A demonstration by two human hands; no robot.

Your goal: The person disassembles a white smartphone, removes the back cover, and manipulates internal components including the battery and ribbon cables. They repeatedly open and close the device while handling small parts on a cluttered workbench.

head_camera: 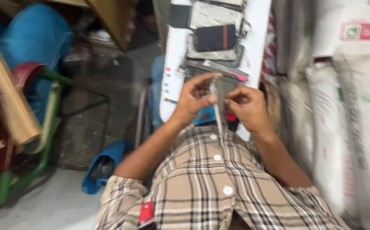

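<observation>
A thin clear plastic sleeve [218, 106], seen edge-on, stands upright between my two hands just above my plaid shirt. My left hand [193, 100] grips its left side with fingers curled over the top. My right hand [246, 106] pinches its right side. Just beyond my hands a white board [259, 30] holds several flat packaged phone covers, among them a dark one with an orange stripe [215, 37]. Something blue and something pink peek out under my hands; the blur hides what they are.
Large white sacks [355, 119] are stacked on the right. On the left stand a green metal frame [50, 127], a brown cardboard roll [6, 98] and a blue bundle [35, 34]. A blue slipper [104, 164] lies on the concrete floor.
</observation>
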